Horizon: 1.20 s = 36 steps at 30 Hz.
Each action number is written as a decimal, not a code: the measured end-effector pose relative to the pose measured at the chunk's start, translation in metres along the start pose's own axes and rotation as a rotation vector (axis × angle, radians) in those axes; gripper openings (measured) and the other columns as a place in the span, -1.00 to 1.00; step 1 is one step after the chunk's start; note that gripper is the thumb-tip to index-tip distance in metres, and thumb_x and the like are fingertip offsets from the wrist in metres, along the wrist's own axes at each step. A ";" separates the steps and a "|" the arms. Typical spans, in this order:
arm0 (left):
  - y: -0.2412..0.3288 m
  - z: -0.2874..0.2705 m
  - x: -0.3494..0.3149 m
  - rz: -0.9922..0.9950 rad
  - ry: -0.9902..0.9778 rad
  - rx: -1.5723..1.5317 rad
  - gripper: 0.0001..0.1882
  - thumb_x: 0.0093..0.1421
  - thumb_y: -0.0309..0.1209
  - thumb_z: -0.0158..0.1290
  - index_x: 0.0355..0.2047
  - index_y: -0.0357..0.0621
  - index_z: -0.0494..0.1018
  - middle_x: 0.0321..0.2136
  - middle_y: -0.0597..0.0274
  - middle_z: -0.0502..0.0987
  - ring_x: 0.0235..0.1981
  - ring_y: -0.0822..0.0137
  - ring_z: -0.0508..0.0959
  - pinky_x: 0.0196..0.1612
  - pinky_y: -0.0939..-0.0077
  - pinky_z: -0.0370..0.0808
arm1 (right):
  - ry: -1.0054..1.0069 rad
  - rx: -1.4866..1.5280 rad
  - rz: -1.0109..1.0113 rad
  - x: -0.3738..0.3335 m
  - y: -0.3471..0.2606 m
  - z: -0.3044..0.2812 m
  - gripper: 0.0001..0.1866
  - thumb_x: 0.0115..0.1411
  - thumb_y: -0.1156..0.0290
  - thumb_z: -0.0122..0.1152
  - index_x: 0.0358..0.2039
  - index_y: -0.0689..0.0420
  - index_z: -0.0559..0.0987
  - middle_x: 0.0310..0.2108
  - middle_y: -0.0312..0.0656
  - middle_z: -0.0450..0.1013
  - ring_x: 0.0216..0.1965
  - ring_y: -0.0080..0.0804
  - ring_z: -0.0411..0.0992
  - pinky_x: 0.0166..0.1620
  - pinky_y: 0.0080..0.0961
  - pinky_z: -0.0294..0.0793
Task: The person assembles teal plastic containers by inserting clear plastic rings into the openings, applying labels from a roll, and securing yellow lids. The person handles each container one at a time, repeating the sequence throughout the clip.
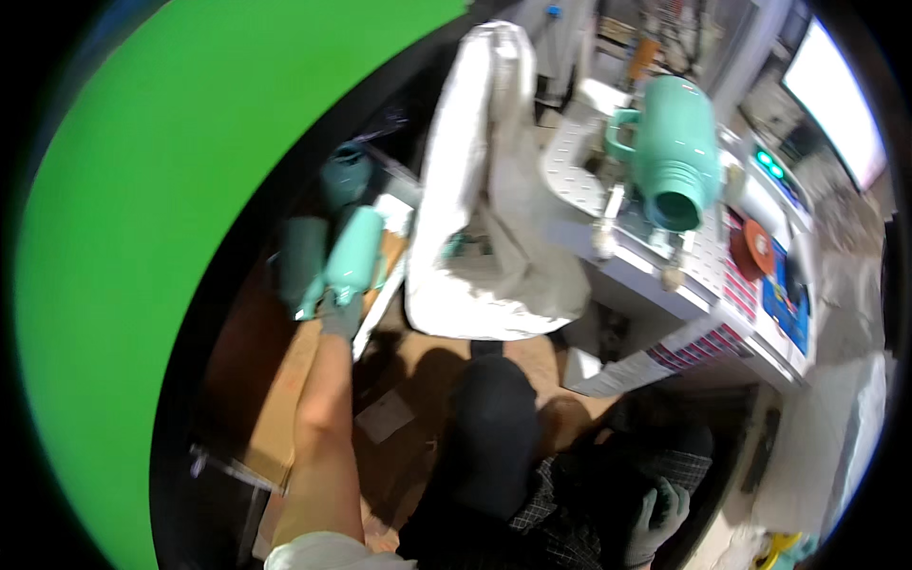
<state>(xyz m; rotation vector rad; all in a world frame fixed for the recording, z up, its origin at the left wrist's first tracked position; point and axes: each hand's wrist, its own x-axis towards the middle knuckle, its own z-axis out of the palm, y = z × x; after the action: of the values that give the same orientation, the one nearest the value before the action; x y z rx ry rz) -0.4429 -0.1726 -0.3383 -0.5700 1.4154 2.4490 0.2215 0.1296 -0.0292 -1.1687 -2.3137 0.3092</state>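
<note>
My left hand (337, 315), in a grey glove, reaches out at the left and is closed on the near end of a mint-green jug (355, 251). Another green jug (305, 256) lies right beside it, and a darker-looking one (346, 176) is behind them in shadow. My right hand (659, 521), also gloved, rests by my lap at the lower right, fingers apart and holding nothing visible. On the machine stand at the upper right lies a mint-green jug (676, 142) with a side handle, its round opening facing me.
A large white sack (494, 275) hangs between the jugs and the perforated white stand (575, 180). An orange-brown round piece (752, 249) sits on the bench near a lit screen (836, 104). Cardboard (285, 408) lies by my left forearm. A bright green surface (114, 285) fills the left.
</note>
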 end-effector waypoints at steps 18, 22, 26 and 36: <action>0.126 0.164 -0.454 1.590 -0.613 1.155 -0.65 0.23 -0.33 0.26 -0.01 -0.13 0.50 0.00 0.10 0.49 -0.06 0.11 0.53 -0.10 0.21 0.49 | -0.129 0.619 -0.123 0.036 -0.066 -0.043 -0.66 0.20 0.47 0.35 0.01 0.23 0.67 -0.01 0.03 0.56 0.06 -0.05 0.50 0.16 -0.21 0.47; 0.139 0.239 -0.561 1.557 -1.516 1.035 -0.55 0.08 -0.12 0.41 0.00 0.27 0.61 -0.13 0.35 0.51 -0.34 0.24 0.60 -0.45 0.30 0.59 | -0.189 0.953 -0.103 0.033 -0.078 -0.069 -0.28 0.35 0.23 0.15 0.42 0.34 0.28 0.35 0.15 0.30 0.33 0.00 0.34 0.41 -0.22 0.24; 0.051 0.240 -0.606 1.314 -1.690 0.766 -0.13 0.04 -0.03 0.44 0.28 -0.14 0.38 0.16 -0.03 0.42 -0.07 0.02 0.62 -0.10 0.16 0.62 | -0.460 1.288 0.352 -0.022 -0.048 -0.061 -0.31 0.47 0.17 0.02 0.48 0.30 0.22 0.44 0.03 0.27 0.42 -0.08 0.27 0.44 -0.28 0.22; -0.006 0.308 -0.658 0.543 -2.165 1.279 0.12 -0.05 0.06 0.47 0.42 -0.15 0.21 -0.03 0.02 0.61 0.01 0.05 0.65 0.14 0.12 0.53 | -0.427 0.335 -0.315 0.001 -0.004 -0.164 -0.63 0.12 0.44 0.36 -0.02 0.15 0.66 -0.18 -0.11 0.59 -0.23 -0.11 0.61 -0.17 -0.19 0.61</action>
<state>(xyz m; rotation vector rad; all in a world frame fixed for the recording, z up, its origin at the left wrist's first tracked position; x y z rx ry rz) 0.0824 0.0818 0.0944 2.0305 1.2287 0.4869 0.3084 0.1227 0.1103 -0.6033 -2.6205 0.8570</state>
